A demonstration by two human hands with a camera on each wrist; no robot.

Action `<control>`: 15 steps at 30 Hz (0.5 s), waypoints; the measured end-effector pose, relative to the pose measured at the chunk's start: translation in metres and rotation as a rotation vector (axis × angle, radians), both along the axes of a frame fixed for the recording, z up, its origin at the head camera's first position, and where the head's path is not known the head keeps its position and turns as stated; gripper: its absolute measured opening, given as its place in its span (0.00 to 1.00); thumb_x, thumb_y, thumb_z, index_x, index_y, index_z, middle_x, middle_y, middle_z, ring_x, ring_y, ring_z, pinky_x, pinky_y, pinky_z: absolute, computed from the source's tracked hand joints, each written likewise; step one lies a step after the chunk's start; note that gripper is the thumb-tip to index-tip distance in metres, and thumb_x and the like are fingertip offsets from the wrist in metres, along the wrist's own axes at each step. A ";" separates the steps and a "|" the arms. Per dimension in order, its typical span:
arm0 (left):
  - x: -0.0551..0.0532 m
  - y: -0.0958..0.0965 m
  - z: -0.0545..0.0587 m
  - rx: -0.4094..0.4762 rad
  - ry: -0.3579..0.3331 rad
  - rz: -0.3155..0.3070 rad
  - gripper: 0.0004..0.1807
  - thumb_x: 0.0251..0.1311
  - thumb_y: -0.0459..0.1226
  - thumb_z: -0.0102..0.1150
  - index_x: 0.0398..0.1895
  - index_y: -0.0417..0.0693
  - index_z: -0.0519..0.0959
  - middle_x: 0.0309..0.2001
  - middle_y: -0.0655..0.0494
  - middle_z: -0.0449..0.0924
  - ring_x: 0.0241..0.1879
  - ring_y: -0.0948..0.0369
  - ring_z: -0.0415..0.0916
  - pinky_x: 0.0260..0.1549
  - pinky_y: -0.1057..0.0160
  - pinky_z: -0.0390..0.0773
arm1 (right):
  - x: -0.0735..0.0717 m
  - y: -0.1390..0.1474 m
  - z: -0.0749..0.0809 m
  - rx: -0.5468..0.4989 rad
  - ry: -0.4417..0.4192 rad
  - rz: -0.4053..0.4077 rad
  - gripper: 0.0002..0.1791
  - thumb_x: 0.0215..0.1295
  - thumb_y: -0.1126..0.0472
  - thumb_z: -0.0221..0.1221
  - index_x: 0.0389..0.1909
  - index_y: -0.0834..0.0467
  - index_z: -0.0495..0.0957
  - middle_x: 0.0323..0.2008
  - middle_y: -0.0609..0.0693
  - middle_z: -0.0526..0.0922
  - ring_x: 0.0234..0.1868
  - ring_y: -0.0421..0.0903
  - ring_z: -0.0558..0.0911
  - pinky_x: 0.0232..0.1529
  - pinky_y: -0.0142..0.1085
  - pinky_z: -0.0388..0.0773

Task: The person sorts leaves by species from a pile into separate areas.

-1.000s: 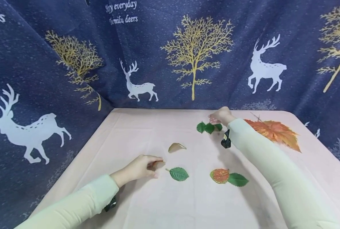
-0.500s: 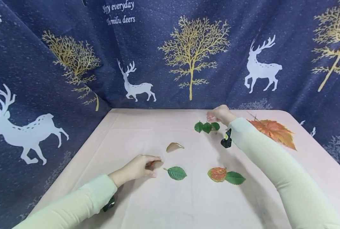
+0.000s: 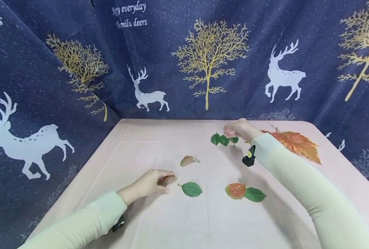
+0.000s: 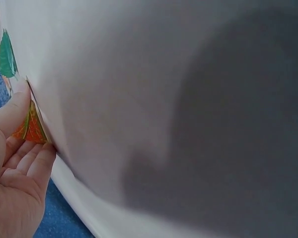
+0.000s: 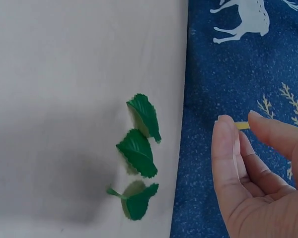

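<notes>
- Mostly, the head view gives the layout: toward the left side of the table (image 3: 172, 221), the left hand (image 3: 150, 183) pinches an orange leaf (image 3: 169, 179), largely hidden by the fingers.
- Near the table's far edge, the right hand (image 3: 240, 128) is held close to three small green leaves (image 3: 224, 140).
- Mid-table are a curled tan leaf (image 3: 188, 160) and, nearer, a single green leaf (image 3: 192, 189); right of them, a red-and-yellow leaf (image 3: 235, 191) touches a dark green leaf (image 3: 255, 194).
- By the table's far right corner, the right sleeve (image 3: 296, 180) covers part of a large orange-red leaf (image 3: 299, 142). The table's near edge is cut off; plain cloth stretches toward it.
- Left wrist view: thumb and fingertips clamp the orange leaf near the table's edge; whether it touches the cloth cannot be told. Shadow darkens much of the tabletop, and leaves at the frame's side are cropped.
- Right wrist view: thumb and fingers stand apart, seen past the table's edge against the blue backdrop (image 5: 203, 148); the hand is cropped.
</notes>
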State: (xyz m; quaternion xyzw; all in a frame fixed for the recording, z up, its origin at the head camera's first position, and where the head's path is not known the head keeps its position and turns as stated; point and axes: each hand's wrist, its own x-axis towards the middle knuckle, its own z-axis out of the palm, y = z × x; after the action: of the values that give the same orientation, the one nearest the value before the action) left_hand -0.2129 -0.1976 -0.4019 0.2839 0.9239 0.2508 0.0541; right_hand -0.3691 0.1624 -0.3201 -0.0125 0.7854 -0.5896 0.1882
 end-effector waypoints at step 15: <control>0.002 0.001 -0.003 0.026 -0.019 0.001 0.31 0.52 0.36 0.70 0.61 0.37 0.74 0.60 0.43 0.76 0.58 0.48 0.76 0.55 0.54 0.79 | 0.027 -0.024 -0.016 -0.021 0.008 0.117 0.22 0.67 0.67 0.57 0.58 0.77 0.71 0.34 0.54 0.88 0.32 0.41 0.86 0.47 0.38 0.85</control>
State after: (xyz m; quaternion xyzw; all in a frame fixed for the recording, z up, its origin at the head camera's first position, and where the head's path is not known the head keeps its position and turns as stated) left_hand -0.2111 -0.1962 -0.4049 0.2816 0.9202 0.2656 0.0589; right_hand -0.3419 0.1380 -0.3358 -0.0629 0.7778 -0.5858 0.2191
